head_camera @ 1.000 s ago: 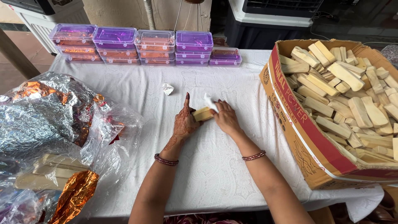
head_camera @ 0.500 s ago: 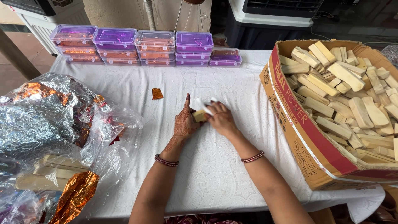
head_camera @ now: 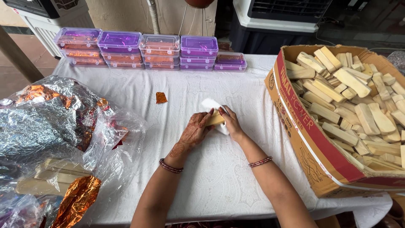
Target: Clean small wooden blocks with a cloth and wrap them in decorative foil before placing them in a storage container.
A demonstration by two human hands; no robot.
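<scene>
Tan bar point(head_camera: 216, 118): at tabletop point(head_camera: 219, 177) centre, lying on white wrapper point(head_camera: 209, 104).
Left hand point(head_camera: 195, 131): fingers closed on bar's 9 o'clock side.
Right hand point(head_camera: 230, 122): fingers pinching wrapper and bar together.
Technique: likely best to keep wrapper taut, folding squarely.
Carton of bars point(head_camera: 312, 139): at 3 o'clock.

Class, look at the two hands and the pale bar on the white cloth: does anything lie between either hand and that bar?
Nothing visible does. The left hand and right hand both touch the pale bar, which lies against a white wrapper on the cloth.
</scene>
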